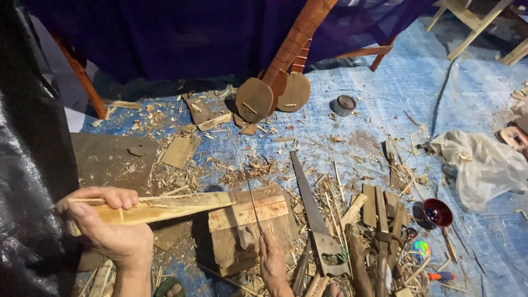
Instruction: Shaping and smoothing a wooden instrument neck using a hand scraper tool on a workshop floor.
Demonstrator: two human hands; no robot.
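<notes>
**Split wood in one hand, thin blade in the other**

The left hand [107, 228] has its fingers [118, 197] wrapped tight around the thick end of a long, pale, tapering strip of split wood [165, 206]. The strip runs level from the fist out to the right, and its narrow tip lies over a squat block of rough brown wood [247, 225] sitting on the blue woven tarpaulin [374, 99] that covers the floor.

The right hand [272, 261] comes in from the bottom edge, fingers closed on the lower end of a thin, straight, dark metal blade [254, 206]. The blade stands up and away from the hand, passing over the block just right of the strip's tip; whether it touches the strip cannot be told.

Just right of the right hand lies a handsaw with a long grey blade and a pale metal handle [316, 225], flat on the tarpaulin. Beyond it are several short flat wooden slats [379, 206] and a small dark red glossy bowl [437, 213]. Further right, well apart from both hands, is a crumpled whitish plastic bag [481, 162].

Far ahead of the fingers, two brown stringed instruments with rounded flat bodies and long reddish necks [272, 91] lean against dark purple cloth [181, 33], with a small round grey tin [345, 104] near them. Wood shavings and chips [247, 170] litter the tarpaulin all around.
</notes>
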